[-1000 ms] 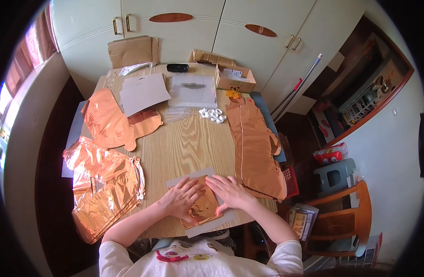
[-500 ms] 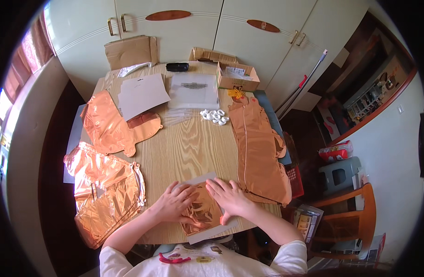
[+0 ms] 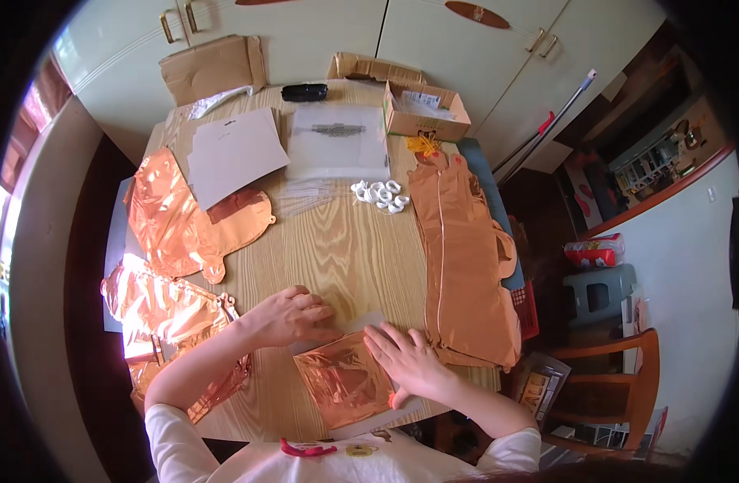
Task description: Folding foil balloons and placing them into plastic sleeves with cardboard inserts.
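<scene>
A folded copper-coloured foil sheet (image 3: 347, 382) lies on a grey card (image 3: 385, 420) at the table's near edge. My right hand (image 3: 409, 362) rests flat over the foil's right side and the card, fingers stretched out. Curled in at the card's far left edge is my left hand (image 3: 295, 316), clear of the foil; whether its fingertips pinch anything is hidden. Larger flat foil balloons lie around: one (image 3: 466, 266) on the right, one (image 3: 172, 217) at the far left, and a crumpled shiny one (image 3: 172, 306) partly behind my left forearm.
Grey cards (image 3: 236, 153) are stacked at the back left, beside clear plastic bags (image 3: 337, 145). White rings of ribbon (image 3: 381, 196) and thin clear straws (image 3: 305, 193) lie mid-table. An open carton (image 3: 426, 117), yellow string (image 3: 423, 145) and a black case (image 3: 305, 92) line the back.
My left hand has come off the foil and moved away to the far left, its fingers now curled. My right hand still presses on the foil. The view has shifted slightly.
</scene>
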Available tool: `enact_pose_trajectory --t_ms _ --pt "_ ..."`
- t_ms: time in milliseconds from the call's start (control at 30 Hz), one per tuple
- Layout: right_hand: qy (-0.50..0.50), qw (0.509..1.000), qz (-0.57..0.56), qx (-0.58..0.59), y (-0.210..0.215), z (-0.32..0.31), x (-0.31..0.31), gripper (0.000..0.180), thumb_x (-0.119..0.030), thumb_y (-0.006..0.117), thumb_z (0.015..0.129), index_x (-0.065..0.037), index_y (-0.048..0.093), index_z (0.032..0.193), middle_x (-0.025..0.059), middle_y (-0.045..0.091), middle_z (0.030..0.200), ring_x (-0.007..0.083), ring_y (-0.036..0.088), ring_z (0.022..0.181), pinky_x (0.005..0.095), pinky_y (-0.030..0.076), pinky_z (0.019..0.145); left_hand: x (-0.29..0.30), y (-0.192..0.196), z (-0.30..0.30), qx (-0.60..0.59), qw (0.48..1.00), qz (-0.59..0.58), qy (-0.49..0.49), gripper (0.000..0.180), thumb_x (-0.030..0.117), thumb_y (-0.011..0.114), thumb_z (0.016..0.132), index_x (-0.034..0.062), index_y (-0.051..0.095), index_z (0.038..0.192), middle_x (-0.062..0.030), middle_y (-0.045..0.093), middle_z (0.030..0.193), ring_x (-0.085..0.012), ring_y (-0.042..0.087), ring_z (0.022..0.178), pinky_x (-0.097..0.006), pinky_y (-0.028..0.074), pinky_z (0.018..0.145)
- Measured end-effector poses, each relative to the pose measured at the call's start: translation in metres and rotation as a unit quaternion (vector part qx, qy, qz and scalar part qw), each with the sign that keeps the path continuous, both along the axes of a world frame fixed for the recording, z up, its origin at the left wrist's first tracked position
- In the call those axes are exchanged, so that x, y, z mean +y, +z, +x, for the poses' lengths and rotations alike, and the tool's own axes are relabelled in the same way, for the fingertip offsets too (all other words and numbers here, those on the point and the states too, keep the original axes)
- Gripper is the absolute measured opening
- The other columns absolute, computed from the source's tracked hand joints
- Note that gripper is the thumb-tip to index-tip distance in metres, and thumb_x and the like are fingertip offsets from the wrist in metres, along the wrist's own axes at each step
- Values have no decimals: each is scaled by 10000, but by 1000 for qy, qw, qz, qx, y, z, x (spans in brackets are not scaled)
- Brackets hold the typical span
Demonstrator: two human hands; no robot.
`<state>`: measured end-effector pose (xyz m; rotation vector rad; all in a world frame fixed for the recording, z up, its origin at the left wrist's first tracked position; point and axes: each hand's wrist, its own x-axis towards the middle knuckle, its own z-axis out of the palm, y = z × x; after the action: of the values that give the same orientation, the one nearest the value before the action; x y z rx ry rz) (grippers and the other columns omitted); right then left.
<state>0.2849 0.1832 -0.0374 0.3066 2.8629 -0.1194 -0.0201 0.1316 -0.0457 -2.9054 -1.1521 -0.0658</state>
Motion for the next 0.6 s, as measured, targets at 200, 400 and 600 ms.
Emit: enact_pose_trajectory --t_ms 200,400,600 --pt "1 999 -2 -32 6 -3 4 1341 -692 797 404 -23 344 1475 116 273 1567 277 312 1394 439 362 978 12 -5 -5 16 998 33 -53 522 219 549 843 426 536 1322 63 515 1233 -133 492 1139 -298 427 954" --pt "5 999 -10 -48 1 -5 7 1355 -710 782 417 -46 310 1500 99 276 1569 265 328 1381 429 367 954 19 -9 -10 9 997 5 -75 527 231 559 843 448 530 1322 57 477 1289 -155 439 1209 -305 404 996" --pt "20 998 -16 -66 5 -9 11 1352 -676 801 433 -42 288 1511 95 256 1580 280 340 1363 391 392 930 23 -9 -12 3 995 -14 -100 487 240 606 811 437 579 1255 46 461 1322 -172 426 1228 -327 395 1012"
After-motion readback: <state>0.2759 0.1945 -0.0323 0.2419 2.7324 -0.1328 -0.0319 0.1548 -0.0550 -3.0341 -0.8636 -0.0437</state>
